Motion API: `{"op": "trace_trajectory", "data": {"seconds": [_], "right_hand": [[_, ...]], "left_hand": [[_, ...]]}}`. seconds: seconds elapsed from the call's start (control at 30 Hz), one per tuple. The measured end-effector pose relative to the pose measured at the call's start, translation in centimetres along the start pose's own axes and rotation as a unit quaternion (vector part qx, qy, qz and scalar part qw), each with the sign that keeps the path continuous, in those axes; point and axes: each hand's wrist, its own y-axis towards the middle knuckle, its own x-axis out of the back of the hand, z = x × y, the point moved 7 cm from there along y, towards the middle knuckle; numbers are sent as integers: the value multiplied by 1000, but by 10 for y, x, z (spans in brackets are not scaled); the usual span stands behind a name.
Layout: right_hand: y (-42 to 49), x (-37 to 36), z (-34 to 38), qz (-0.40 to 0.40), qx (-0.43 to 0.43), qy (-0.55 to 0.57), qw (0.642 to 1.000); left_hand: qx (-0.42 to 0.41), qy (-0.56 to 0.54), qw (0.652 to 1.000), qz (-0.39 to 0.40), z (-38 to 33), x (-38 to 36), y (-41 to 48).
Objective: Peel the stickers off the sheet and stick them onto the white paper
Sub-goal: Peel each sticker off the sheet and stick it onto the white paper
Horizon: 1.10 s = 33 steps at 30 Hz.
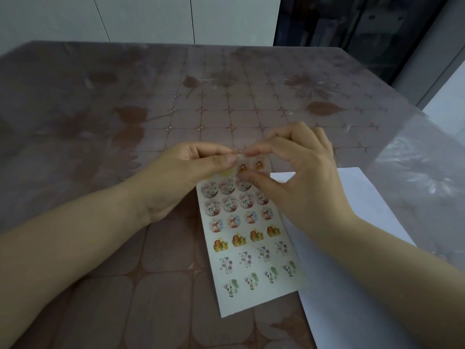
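1. The sticker sheet (254, 250) is a long, pale, glossy rectangle. It carries rows of small cartoon stickers: round pink ones at the far end, then orange ones, then green-and-white ones at the near end.
2. Its long axis runs away from me, with the far end leaning a little to my left and the near end to my right.
3. My left hand (191, 170) is at the sheet's far left corner. Its thumb and forefinger are pressed together on that edge, and the other fingers are curled in.
4. My right hand (297, 172) is over the sheet's far right corner with its fingers bent. Its forefinger tip meets a thin, translucent scrap just beyond the sheet's far edge, and the thumb sits lower over the top rows. I cannot tell whether it really grips the scrap.
5. The white paper (357, 248) is smooth, matt and flat. It lies just right of the sheet, and the sheet's right edge overlaps it.
6. Under the sheet is a table (113, 109) with a brownish cloth of rounded squares and flowers, beneath a shiny clear cover.
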Motion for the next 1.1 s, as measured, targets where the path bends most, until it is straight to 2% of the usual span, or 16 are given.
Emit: {"op": "trace_trajectory", "data": {"seconds": [0.23,0.6,1.1], "right_hand": [[0,2,2,-28,31,2,999],[-3,12,24,-118,176,-83,974],[-5,14,26,-118,186,-87,972]], "left_hand": [[10,4,1000,5,0,-3,-1],[30,-34,999,-23,1,-4,-2],[33,-39,998,-19,2,-4,-3]]}}
